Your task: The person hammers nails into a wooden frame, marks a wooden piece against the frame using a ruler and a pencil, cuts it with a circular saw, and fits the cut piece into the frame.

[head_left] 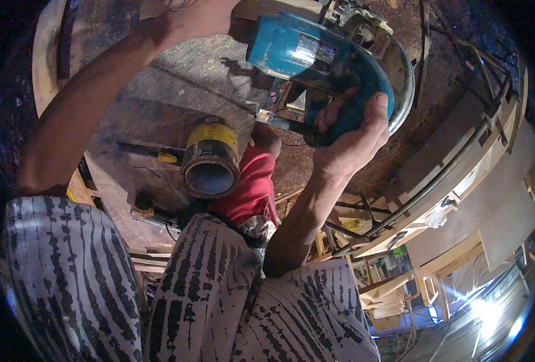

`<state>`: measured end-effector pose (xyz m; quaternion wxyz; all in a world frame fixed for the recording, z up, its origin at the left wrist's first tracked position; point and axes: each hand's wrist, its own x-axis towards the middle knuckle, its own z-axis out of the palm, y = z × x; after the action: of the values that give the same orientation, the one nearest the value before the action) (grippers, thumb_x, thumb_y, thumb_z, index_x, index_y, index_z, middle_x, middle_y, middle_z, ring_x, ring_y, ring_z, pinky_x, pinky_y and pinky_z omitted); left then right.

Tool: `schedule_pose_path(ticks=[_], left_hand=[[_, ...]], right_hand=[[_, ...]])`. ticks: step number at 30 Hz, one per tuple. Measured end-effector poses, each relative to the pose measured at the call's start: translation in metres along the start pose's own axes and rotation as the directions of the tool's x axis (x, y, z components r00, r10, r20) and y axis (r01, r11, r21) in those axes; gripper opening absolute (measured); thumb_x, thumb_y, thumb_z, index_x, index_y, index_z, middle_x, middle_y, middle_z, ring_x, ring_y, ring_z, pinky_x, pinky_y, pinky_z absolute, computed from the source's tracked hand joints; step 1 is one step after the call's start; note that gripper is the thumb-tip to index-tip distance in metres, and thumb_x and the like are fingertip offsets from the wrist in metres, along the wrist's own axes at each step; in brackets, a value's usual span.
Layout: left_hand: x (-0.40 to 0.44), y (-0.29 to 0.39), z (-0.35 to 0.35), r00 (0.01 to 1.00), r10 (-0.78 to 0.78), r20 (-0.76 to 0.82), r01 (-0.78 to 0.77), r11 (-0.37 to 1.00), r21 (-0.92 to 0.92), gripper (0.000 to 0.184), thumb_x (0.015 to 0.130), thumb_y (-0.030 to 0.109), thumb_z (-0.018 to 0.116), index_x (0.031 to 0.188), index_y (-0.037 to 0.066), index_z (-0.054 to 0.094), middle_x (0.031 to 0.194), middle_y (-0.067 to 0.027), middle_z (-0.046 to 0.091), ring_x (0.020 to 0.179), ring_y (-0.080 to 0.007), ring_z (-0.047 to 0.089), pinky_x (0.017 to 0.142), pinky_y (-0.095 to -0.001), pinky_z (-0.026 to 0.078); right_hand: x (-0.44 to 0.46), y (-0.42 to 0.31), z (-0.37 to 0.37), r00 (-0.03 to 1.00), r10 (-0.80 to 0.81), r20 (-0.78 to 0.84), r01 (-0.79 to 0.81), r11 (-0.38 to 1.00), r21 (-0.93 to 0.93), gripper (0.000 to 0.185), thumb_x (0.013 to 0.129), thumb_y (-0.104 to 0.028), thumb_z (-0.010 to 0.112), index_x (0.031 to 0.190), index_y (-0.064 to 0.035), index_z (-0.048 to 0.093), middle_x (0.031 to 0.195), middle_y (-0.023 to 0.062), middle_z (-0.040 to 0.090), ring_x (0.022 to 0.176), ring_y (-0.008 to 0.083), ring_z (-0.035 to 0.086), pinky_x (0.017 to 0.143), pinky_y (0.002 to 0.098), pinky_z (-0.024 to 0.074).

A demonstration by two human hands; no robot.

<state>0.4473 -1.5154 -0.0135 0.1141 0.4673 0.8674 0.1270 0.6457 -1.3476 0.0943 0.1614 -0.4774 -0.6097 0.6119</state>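
Observation:
My right hand point(353, 137) is wrapped round the rear handle of a teal circular saw point(297, 51). The saw lies on its side to my eye, with its motor housing pointing left and its metal parts at the top right. A black cord runs from the handle toward a pale connector. My left hand point(202, 17) is at the top edge, left of the motor housing and beside a wooden board point(276, 7). Its fingers are mostly cut off by the frame, so its grip does not show.
An open, stained can with a yellow band point(212, 142) stands on the worn work surface point(140, 108). Left of it lies a dark, thin tool with a yellow part point(166, 157). Sheets of wood point(479, 199) and timber frames fill the right. A bright lamp point(488, 311) shines lower right.

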Motion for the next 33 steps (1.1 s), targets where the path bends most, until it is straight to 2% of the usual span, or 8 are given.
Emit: schedule_pose_path(ticks=[4, 9, 16, 19, 28, 31, 33], left_hand=[[0.001, -0.003, 0.0, 0.999, 0.007, 0.038, -0.009, 0.999, 0.053, 0.064, 0.081, 0.039, 0.077, 0.129, 0.0, 0.058, 0.128, -0.0174, 0.052, 0.125, -0.0359, 0.044, 0.107, -0.0519, 0.037], [-0.001, -0.001, 0.003, 0.999, 0.019, -0.038, -0.018, 0.999, 0.027, 0.06, 0.084, 0.043, 0.073, 0.125, 0.001, 0.059, 0.123, -0.0169, 0.053, 0.123, -0.0351, 0.045, 0.105, -0.0516, 0.037], [-0.005, 0.001, 0.002, 1.0, 0.013, -0.016, -0.012, 0.998, 0.064, 0.058, 0.083, 0.041, 0.073, 0.123, 0.002, 0.059, 0.122, -0.0162, 0.054, 0.123, -0.0346, 0.045, 0.105, -0.0519, 0.037], [-0.007, 0.001, 0.005, 0.999, 0.011, -0.044, -0.009, 0.999, 0.048, 0.06, 0.082, 0.042, 0.074, 0.124, 0.002, 0.059, 0.123, -0.0161, 0.054, 0.124, -0.0348, 0.045, 0.105, -0.0523, 0.036], [-0.01, 0.003, 0.005, 0.999, -0.026, 0.018, 0.025, 0.997, 0.072, 0.071, 0.078, 0.044, 0.08, 0.131, 0.002, 0.057, 0.128, -0.0163, 0.053, 0.128, -0.0361, 0.043, 0.108, -0.0534, 0.035], [-0.008, 0.004, 0.006, 0.994, 0.043, -0.098, -0.027, 0.985, 0.168, 0.071, 0.077, 0.04, 0.082, 0.131, 0.002, 0.057, 0.129, -0.0165, 0.052, 0.128, -0.0364, 0.043, 0.107, -0.0535, 0.035], [0.001, 0.01, -0.023, 0.979, -0.081, 0.185, 0.072, 0.996, 0.053, 0.066, 0.078, 0.033, 0.081, 0.131, 0.002, 0.056, 0.13, -0.0171, 0.051, 0.127, -0.037, 0.042, 0.106, -0.0536, 0.035]], right_hand=[[0.002, 0.002, 0.001, 1.0, -0.02, 0.004, 0.02, 1.0, -0.018, 0.048, 0.105, -0.044, 0.045, 0.103, 0.0017, 0.061, 0.068, 0.0088, 0.056, 0.052, 0.0162, 0.047, 0.048, 0.0309, 0.0375], [0.002, 0.002, 0.0, 0.999, -0.041, 0.006, 0.041, 0.999, -0.036, 0.049, 0.105, -0.044, 0.044, 0.103, 0.0017, 0.061, 0.067, 0.0089, 0.056, 0.052, 0.0163, 0.047, 0.048, 0.0309, 0.0378], [0.003, 0.004, -0.003, 0.997, -0.073, 0.011, 0.074, 0.995, -0.068, 0.049, 0.105, -0.044, 0.044, 0.102, 0.0018, 0.061, 0.066, 0.009, 0.055, 0.052, 0.0164, 0.047, 0.048, 0.031, 0.0381], [0.004, 0.006, -0.003, 0.995, -0.094, 0.013, 0.095, 0.991, -0.09, 0.049, 0.105, -0.044, 0.044, 0.102, 0.0018, 0.061, 0.065, 0.0091, 0.055, 0.052, 0.0165, 0.047, 0.048, 0.0311, 0.0383], [0.002, 0.01, -0.003, 0.997, -0.077, 0.027, 0.079, 0.993, -0.092, 0.049, 0.105, -0.046, 0.045, 0.102, 0.0008, 0.061, 0.064, 0.0077, 0.055, 0.051, 0.0158, 0.047, 0.048, 0.0303, 0.0381], [0.0, 0.006, -0.005, 0.995, -0.089, 0.05, 0.094, 0.989, -0.117, 0.05, 0.104, -0.047, 0.046, 0.101, 0.0001, 0.061, 0.064, 0.0067, 0.054, 0.051, 0.0153, 0.047, 0.048, 0.0299, 0.0379], [-0.008, -0.006, 0.0, 0.996, -0.053, 0.077, 0.06, 0.994, -0.093, 0.049, 0.104, -0.047, 0.047, 0.1, -0.0001, 0.061, 0.063, 0.0064, 0.054, 0.051, 0.015, 0.046, 0.048, 0.0299, 0.0378]])
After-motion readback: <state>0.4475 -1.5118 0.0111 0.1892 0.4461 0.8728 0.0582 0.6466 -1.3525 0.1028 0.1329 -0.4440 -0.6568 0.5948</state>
